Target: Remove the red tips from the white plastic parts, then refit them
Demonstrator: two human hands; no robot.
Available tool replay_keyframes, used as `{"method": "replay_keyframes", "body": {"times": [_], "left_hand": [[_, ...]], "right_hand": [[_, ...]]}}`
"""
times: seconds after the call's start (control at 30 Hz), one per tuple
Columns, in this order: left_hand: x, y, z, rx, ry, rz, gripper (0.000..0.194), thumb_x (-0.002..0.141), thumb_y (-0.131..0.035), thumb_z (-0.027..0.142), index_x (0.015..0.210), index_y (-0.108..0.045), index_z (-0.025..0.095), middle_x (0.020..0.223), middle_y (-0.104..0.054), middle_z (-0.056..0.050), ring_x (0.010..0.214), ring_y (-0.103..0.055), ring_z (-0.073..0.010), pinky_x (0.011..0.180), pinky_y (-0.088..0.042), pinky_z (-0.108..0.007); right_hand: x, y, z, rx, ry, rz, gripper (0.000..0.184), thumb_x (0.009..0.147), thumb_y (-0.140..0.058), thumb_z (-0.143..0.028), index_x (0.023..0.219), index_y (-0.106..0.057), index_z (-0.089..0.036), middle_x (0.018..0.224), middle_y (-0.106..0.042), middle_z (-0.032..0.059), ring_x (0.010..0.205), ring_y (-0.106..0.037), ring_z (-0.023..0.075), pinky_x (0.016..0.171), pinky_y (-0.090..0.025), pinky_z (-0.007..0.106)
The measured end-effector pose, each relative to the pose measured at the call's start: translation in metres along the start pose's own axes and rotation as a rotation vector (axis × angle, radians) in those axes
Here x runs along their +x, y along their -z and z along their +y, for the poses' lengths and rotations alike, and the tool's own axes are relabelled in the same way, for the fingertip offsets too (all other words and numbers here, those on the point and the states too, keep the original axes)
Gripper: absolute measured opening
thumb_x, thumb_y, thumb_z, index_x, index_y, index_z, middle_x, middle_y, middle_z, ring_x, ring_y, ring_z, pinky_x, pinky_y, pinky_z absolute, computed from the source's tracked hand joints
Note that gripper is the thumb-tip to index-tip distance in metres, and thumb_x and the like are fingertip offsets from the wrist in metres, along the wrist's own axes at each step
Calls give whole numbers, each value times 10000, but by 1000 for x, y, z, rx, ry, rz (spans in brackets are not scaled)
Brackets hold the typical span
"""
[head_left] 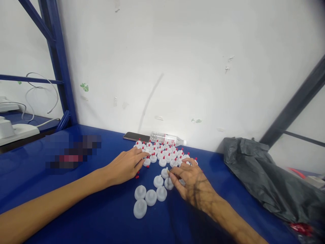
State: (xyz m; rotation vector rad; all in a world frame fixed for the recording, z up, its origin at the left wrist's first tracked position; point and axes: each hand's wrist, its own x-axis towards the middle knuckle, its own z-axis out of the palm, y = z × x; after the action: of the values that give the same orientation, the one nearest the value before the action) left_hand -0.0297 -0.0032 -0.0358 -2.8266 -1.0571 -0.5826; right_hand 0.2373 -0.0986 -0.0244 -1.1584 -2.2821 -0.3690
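Observation:
Many small white nozzle caps (pixel 162 162) with red tips are crowded together on the blue table. Over the left side of this cluster, my left hand (pixel 127 164) reaches in with thumb and index finger apart, beside one of the caps (pixel 146 162). Two loose red tips (pixel 137 175) lie under its thumb side. My right hand (pixel 189 178) has thumb and index finger pinched at the edge of a white nozzle cap (pixel 165 173) that has no red tip. Several more caps without red tips (pixel 151 197) stand nearer to me; the right fingers partly hide others.
Behind the cluster, a clear plastic bottle (pixel 165 138) lies on its side next to a dark phone (pixel 135 136), close to the white wall. A dark grey plastic bag (pixel 254 176) covers the right side. Blue metal posts (pixel 62 61) rise at left, near a blurred-out item (pixel 73 152).

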Motion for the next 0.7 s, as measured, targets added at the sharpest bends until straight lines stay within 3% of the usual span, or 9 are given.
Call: {"method": "replay_keyframes", "body": {"times": [0.27, 0.43, 0.5, 0.6, 0.7], "left_hand": [[2, 9, 4, -148, -54, 0, 144, 1003, -513, 231, 1054, -646, 244, 1014, -714, -18, 878, -661, -182, 742, -463, -279], [2, 21, 11, -324, 4, 78, 123, 991, -553, 254, 1022, -669, 231, 886, -736, 8, 790, -671, -158, 728, -474, -261], [1, 25, 18, -408, 11, 110, 99, 980, -591, 282, 980, -673, 227, 854, -742, 19, 730, -661, -138, 683, -469, -243], [-3, 25, 31, -498, -34, 129, 107, 970, -625, 308, 960, -684, 220, 798, -742, 30, 615, -619, -104, 592, -443, -215], [-7, 21, 41, -528, -87, 136, 107, 969, -628, 301, 972, -692, 215, 750, -729, 31, 601, -618, -99, 582, -443, -207]], "right_hand": [[-1, 1, 1, 17, -4, 22, 237, 1015, -503, -194, 852, -675, -212, 671, -674, -17, 629, -598, 149, 945, -390, 406], [0, 4, -1, 63, 1, 104, 132, 1023, -536, -209, 1060, -660, -233, 907, -740, 19, 826, -669, 184, 968, -421, 419], [1, 4, -5, 54, -20, 130, 210, 1020, -560, -244, 1221, -620, -246, 1064, -746, 44, 954, -679, 215, 1024, -425, 456], [1, 2, -12, 42, -52, 119, 474, 1009, -603, -351, 1452, -479, -240, 1251, -710, 90, 1132, -666, 260, 1120, -404, 530], [0, -1, -18, 86, -11, 103, 487, 1011, -612, -363, 1466, -476, -255, 1248, -728, 80, 1131, -692, 245, 1172, -387, 550]]}}
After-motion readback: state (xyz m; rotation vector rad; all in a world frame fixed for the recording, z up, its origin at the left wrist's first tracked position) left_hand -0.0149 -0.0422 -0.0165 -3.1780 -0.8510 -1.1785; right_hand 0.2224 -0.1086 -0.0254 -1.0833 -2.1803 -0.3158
